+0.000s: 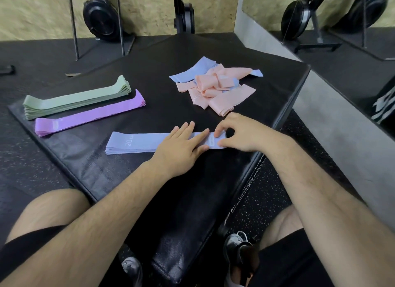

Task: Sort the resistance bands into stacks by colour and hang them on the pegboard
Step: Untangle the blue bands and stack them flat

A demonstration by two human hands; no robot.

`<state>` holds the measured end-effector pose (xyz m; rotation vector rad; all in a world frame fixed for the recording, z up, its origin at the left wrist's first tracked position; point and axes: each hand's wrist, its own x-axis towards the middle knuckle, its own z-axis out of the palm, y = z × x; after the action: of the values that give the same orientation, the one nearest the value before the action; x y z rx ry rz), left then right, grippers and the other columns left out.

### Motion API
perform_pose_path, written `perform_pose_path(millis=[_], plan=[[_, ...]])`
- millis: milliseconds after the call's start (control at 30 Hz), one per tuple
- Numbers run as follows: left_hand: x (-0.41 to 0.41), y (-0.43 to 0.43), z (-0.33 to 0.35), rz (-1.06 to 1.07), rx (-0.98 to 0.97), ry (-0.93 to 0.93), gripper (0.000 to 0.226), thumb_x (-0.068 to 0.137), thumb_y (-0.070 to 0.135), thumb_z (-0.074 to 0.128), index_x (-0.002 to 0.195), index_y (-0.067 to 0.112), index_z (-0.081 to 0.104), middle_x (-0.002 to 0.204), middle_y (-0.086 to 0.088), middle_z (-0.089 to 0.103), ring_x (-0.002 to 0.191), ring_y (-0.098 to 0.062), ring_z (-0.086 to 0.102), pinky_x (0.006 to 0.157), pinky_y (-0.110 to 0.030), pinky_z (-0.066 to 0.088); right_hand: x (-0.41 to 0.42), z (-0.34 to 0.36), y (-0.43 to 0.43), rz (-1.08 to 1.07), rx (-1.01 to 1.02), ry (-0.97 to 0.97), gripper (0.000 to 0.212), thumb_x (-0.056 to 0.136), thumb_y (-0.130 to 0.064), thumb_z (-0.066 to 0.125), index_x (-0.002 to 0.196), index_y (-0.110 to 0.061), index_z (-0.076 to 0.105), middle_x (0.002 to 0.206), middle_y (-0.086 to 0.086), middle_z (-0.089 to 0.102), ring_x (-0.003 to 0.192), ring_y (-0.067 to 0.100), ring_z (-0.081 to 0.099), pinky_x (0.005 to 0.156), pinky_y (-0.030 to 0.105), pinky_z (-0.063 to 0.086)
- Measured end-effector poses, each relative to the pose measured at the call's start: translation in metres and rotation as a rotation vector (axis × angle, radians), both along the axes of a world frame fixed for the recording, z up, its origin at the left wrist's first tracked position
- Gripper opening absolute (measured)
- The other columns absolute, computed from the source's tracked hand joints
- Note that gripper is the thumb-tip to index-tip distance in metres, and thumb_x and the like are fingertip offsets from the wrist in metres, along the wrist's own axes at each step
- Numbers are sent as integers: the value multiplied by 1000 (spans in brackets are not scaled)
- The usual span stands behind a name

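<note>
black shorts (32, 244) sit closest, either side of the black padded bench (192, 201). up and left of the blue stack (132, 142) lies the green stack (74, 98), with the purple stack (85, 117) between them. the left hand (181, 145) presses flat on the blue stack, fingers straight; the right hand (239, 132) seems to pinch its right end. up and right of the blue stack, a loose pile of pink and blue bands (215, 85).
</note>
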<state>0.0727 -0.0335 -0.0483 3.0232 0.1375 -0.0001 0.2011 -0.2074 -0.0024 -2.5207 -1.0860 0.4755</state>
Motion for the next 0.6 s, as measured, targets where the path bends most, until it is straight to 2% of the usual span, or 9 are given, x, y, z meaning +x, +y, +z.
perform_pose_path(millis=[167,267,300,400,500,567,600], plan=[[5,-1,6,-43,67,-5,61,103,56,15,159,31,16,167,-8,12,154,-23,4,123,-36,-3,-6,1,-3,20,-30,-55,22,94,-42,65,116,-41,65,132,-10,45,107,13,58,97,41,51],[14,-4,12,-88,33,-117,71,98,58,7,157,23,27,164,-4,24,153,-21,15,123,-36,2,-8,5,-2,-3,38,-106,17,99,-43,56,113,-40,66,126,-15,46,101,12,60,91,42,53],[20,-4,15,-94,7,-171,70,99,56,10,155,21,32,162,-3,31,151,-21,21,123,-36,6,-8,6,0,-13,68,-127,17,100,-43,53,111,-40,65,122,-15,47,99,12,61,88,42,54],[46,-3,24,-151,-68,-349,48,103,39,32,138,14,54,141,-2,56,132,-21,48,116,-35,23,0,12,4,-59,134,-180,18,102,-38,47,108,-38,64,116,-15,50,96,12,61,83,42,55],[80,3,30,-219,-89,-428,32,100,21,41,123,12,61,124,-1,63,112,-22,56,99,-32,38,18,16,9,-131,173,-192,27,104,-32,42,120,-36,63,127,-13,52,96,13,59,83,39,54],[103,7,32,-231,-106,-435,27,96,15,45,117,12,62,117,-1,65,105,-22,57,89,-25,35,32,16,14,-172,182,-183,32,104,-30,41,129,-34,60,137,-12,51,106,14,58,86,39,53],[114,9,32,-226,-115,-423,27,96,14,46,118,13,62,119,0,65,108,-21,56,90,-23,33,40,15,17,-185,180,-177,34,105,-29,40,133,-33,58,141,-12,50,113,15,56,89,40,53]])
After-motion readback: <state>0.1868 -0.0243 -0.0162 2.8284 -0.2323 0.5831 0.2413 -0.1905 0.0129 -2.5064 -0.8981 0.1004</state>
